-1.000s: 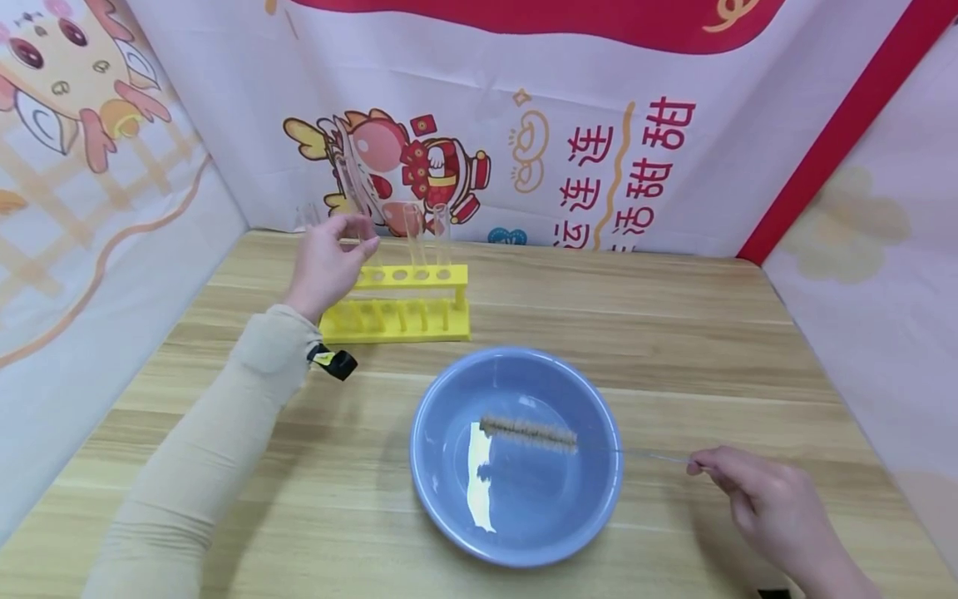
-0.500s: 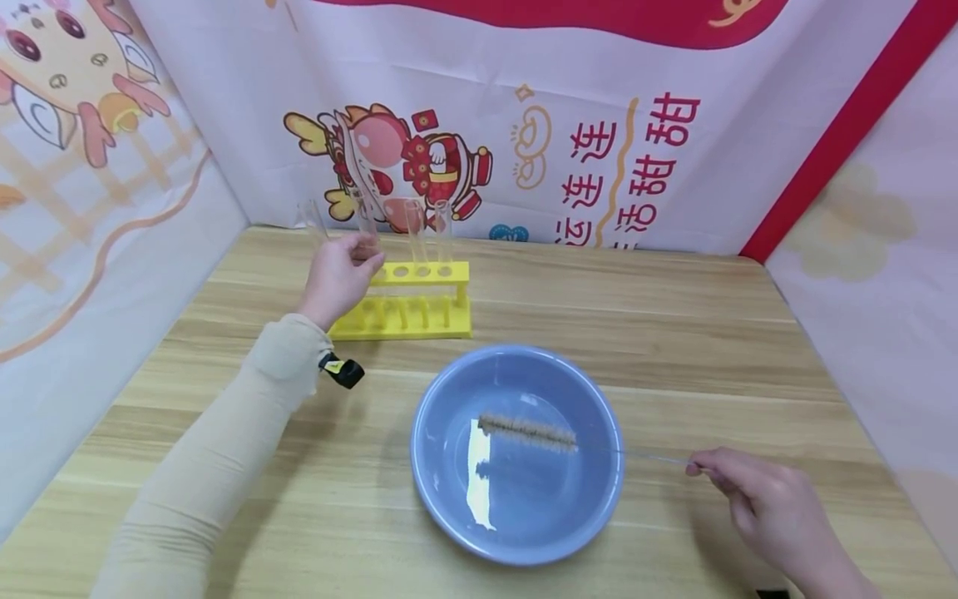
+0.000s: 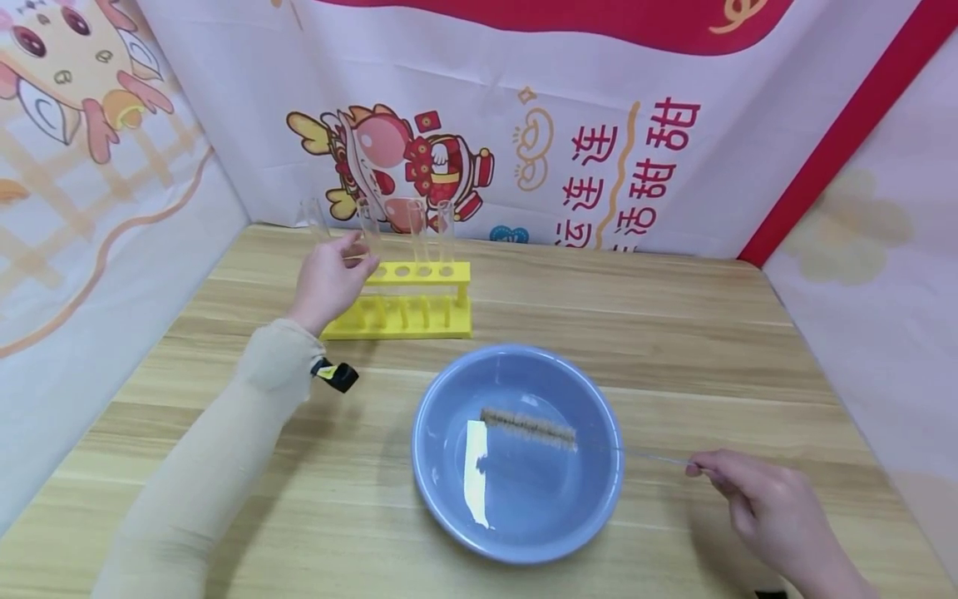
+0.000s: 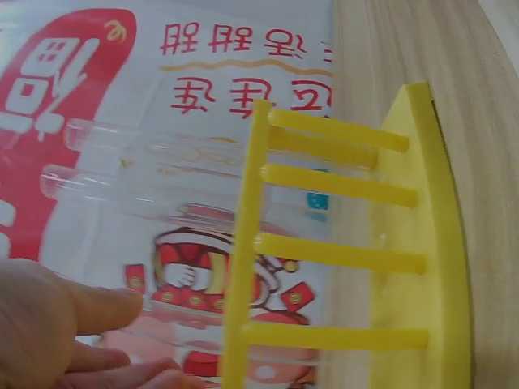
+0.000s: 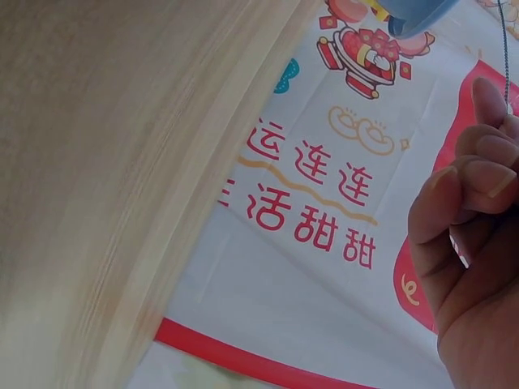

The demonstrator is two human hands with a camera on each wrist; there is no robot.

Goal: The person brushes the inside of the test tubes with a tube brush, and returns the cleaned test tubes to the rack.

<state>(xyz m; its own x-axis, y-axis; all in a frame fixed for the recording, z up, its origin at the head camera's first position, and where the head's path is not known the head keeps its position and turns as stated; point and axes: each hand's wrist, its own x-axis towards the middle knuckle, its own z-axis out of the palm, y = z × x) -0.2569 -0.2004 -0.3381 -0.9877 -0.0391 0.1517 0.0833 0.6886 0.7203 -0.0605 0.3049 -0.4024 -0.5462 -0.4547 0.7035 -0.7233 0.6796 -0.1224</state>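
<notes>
In the head view, a yellow test tube rack (image 3: 397,333) stands at the back left, holding several clear test tubes (image 3: 417,229). My left hand (image 3: 333,279) is at the rack's left part, thumb and fingers apart beside a test tube (image 3: 369,223) standing in it. The left wrist view shows the thumb (image 4: 109,308) clear of the fingers, close to the tubes. With my right hand (image 3: 771,507) I pinch the thin wire handle of a test tube brush (image 3: 527,427). Its bristles hang over a blue basin (image 3: 516,545). The right wrist view shows curled fingers (image 5: 478,174) at the wire.
A wooden table (image 3: 674,333) carries the rack and the basin. Printed cloth walls (image 3: 659,208) close off the back and both sides. The basin lies between my two hands, in front of the rack.
A test tube in my left hand has gone down into the rack, and the fingers have come off it. The left hand has since shifted slightly left. My right hand and the brush are nearly still.
</notes>
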